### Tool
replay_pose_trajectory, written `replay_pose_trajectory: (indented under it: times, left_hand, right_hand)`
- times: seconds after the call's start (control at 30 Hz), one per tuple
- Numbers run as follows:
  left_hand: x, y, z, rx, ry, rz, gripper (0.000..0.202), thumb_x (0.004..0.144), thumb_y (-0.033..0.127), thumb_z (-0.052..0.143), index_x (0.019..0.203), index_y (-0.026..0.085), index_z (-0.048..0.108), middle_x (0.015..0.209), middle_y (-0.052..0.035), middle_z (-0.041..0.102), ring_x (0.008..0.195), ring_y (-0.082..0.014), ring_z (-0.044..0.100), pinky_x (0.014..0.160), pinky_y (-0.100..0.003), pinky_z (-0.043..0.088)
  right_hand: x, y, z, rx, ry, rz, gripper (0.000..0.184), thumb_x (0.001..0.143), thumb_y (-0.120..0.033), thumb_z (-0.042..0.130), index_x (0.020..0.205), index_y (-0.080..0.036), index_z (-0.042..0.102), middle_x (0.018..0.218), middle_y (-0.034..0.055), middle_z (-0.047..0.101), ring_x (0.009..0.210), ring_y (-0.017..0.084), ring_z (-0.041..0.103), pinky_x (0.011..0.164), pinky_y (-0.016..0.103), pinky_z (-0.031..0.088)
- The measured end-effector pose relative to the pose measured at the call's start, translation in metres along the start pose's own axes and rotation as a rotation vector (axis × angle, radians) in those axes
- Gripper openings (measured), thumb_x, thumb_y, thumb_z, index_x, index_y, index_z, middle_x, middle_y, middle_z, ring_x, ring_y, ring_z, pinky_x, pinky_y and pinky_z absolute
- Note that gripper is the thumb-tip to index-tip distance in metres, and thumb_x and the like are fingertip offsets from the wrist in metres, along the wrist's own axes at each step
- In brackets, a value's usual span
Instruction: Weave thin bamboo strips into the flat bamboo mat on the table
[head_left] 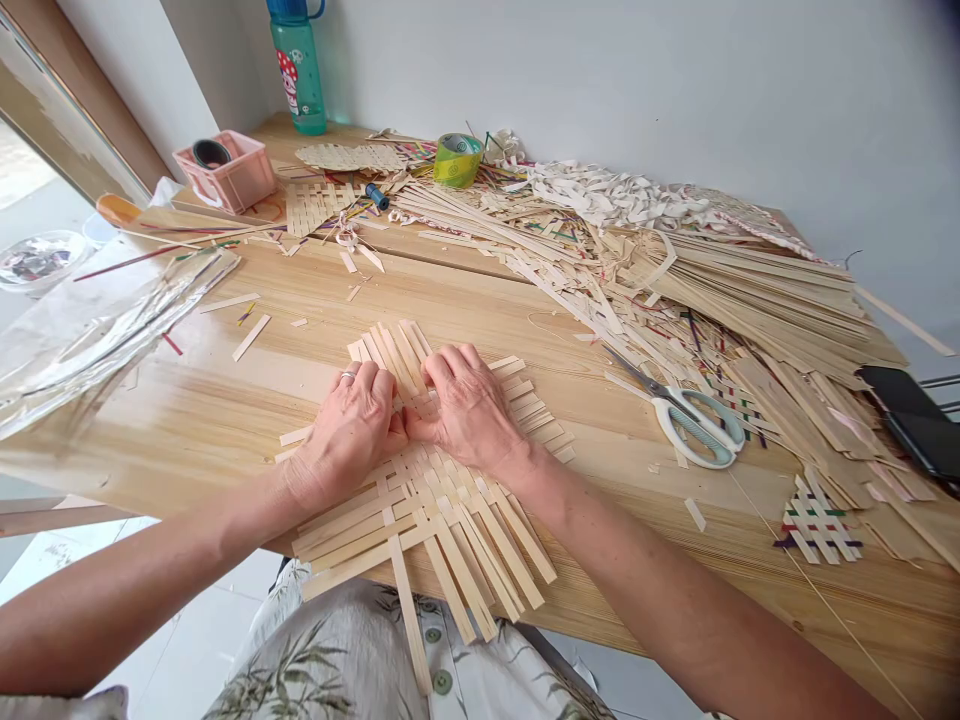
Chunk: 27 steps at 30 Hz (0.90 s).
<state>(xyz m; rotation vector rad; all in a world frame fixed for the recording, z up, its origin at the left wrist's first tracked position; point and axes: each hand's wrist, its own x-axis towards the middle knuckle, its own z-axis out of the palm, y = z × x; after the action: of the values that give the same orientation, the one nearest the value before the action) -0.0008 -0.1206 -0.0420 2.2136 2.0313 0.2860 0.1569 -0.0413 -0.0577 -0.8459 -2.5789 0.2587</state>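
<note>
A half-made mat of flat bamboo strips [427, 500] lies on the wooden table [172, 400] right in front of me, its loose strip ends fanning outward. My left hand [349, 430], with a ring on it, presses on the mat's far left part, fingers on the strips. My right hand [465, 405] sits beside it, fingertips curled down into the weave. The two hands almost meet at the fingertips, and they hide the middle of the weave. A few short offcuts lie near the mat.
A large pile of bamboo strips [757, 300] fills the table's right and back. Orange-handled...
</note>
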Motion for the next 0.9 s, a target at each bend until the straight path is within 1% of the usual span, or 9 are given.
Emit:
replay_pose_trajectory:
  times: [0.3,0.4,0.5,0.6,0.67,0.73,0.8,0.9]
  left_hand:
    - [0.0,0.001,-0.001,-0.026,-0.003,-0.003,0.018,0.075,0.013,0.056,0.082,0.022,0.042,0.088,-0.0084,0.053,0.084,-0.0262,0.052,0.08,-0.041,0.048]
    - [0.001,0.003,-0.005,-0.022,-0.02,-0.022,0.015,0.076,0.014,0.055,0.084,0.021,0.044,0.089,-0.0093,0.054,0.086,-0.027,0.053,0.081,-0.041,0.048]
    - [-0.001,0.003,-0.011,-0.068,-0.033,-0.026,0.012,0.078,0.015,0.055,0.085,0.02,0.046,0.089,-0.0092,0.056,0.085,-0.0263,0.054,0.08,-0.04,0.048]
    - [-0.009,-0.003,-0.016,-0.151,-0.001,0.005,0.013,0.081,0.015,0.057,0.091,0.019,0.049,0.094,-0.0082,0.057,0.085,-0.0236,0.056,0.081,-0.038,0.048]
    - [-0.019,-0.01,-0.018,-0.18,0.038,0.008,0.017,0.083,0.019,0.06,0.097,0.019,0.051,0.098,-0.0083,0.057,0.087,-0.0234,0.057,0.082,-0.038,0.048]
    - [-0.03,-0.017,-0.018,-0.189,0.062,-0.012,0.019,0.085,0.025,0.062,0.099,0.018,0.052,0.1,-0.0084,0.057,0.09,-0.0245,0.057,0.083,-0.04,0.048]
    - [-0.039,-0.02,-0.017,-0.196,0.068,-0.039,0.017,0.087,0.029,0.061,0.099,0.019,0.053,0.1,-0.0085,0.057,0.092,-0.0254,0.056,0.084,-0.041,0.047]
    - [-0.047,-0.017,-0.016,-0.2,0.064,-0.078,0.015,0.089,0.029,0.059,0.099,0.019,0.054,0.104,-0.0095,0.058,0.096,-0.0263,0.055,0.087,-0.043,0.046]
  right_hand:
    - [-0.001,0.002,0.001,-0.016,0.018,-0.009,0.026,0.082,-0.041,0.067,0.086,-0.021,0.051,0.096,0.0092,0.061,0.096,0.029,0.05,0.083,0.039,0.043]
    - [-0.001,0.001,0.001,-0.018,0.021,0.004,0.028,0.08,-0.042,0.068,0.086,-0.021,0.051,0.096,0.009,0.061,0.095,0.029,0.051,0.083,0.039,0.043]
    - [-0.003,0.0,0.001,-0.019,0.084,0.011,0.032,0.077,-0.042,0.07,0.091,-0.021,0.051,0.098,0.0091,0.061,0.094,0.029,0.052,0.082,0.039,0.042]
    - [-0.006,0.001,0.0,-0.031,0.169,0.03,0.028,0.076,-0.032,0.066,0.097,-0.02,0.052,0.098,0.0082,0.062,0.094,0.028,0.053,0.084,0.039,0.041]
    - [-0.008,0.002,-0.001,-0.041,0.188,0.048,0.025,0.075,-0.025,0.064,0.097,-0.02,0.052,0.096,0.0077,0.062,0.094,0.027,0.053,0.086,0.039,0.041]
    - [-0.01,0.003,-0.002,-0.04,0.181,0.047,0.024,0.075,-0.026,0.064,0.096,-0.019,0.053,0.096,0.0077,0.062,0.094,0.027,0.054,0.087,0.04,0.042]
    - [-0.011,0.004,-0.002,-0.024,0.164,0.015,0.024,0.076,-0.028,0.065,0.096,-0.02,0.054,0.098,0.0079,0.062,0.096,0.027,0.054,0.088,0.04,0.043]
    - [-0.012,0.005,-0.001,0.025,0.141,-0.072,0.02,0.079,-0.025,0.064,0.097,-0.021,0.057,0.102,0.0079,0.062,0.099,0.026,0.054,0.091,0.039,0.044]
